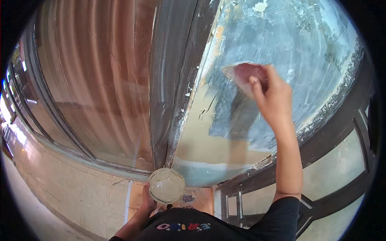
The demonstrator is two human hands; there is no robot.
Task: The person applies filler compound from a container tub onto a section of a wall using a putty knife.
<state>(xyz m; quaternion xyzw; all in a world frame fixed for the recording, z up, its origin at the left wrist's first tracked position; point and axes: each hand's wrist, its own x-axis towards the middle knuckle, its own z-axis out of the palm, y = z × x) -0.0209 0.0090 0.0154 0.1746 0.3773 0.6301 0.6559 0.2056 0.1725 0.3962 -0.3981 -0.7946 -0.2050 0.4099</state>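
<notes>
Before the wall panel's (297, 32) middle, the right hand's (277, 96) fingers pinch a reddish spreader (247, 76); below its bottom edge, the left hand (148, 199) grasps a round container (167, 186). Cream coating (197, 138) covers the lower-left corner; the blue-grey area (321, 48) toward the right edge looks uncoated, so much apparently remains.

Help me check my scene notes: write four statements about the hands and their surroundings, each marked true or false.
1. The right hand holds a flat spreader with a reddish part. True.
2. The left hand is empty. False: it holds a round container.
3. A dark post stands between the brown curtain and the wall. True.
4. The wall is one even colour. False: it shows blue-grey and beige patches.
</notes>
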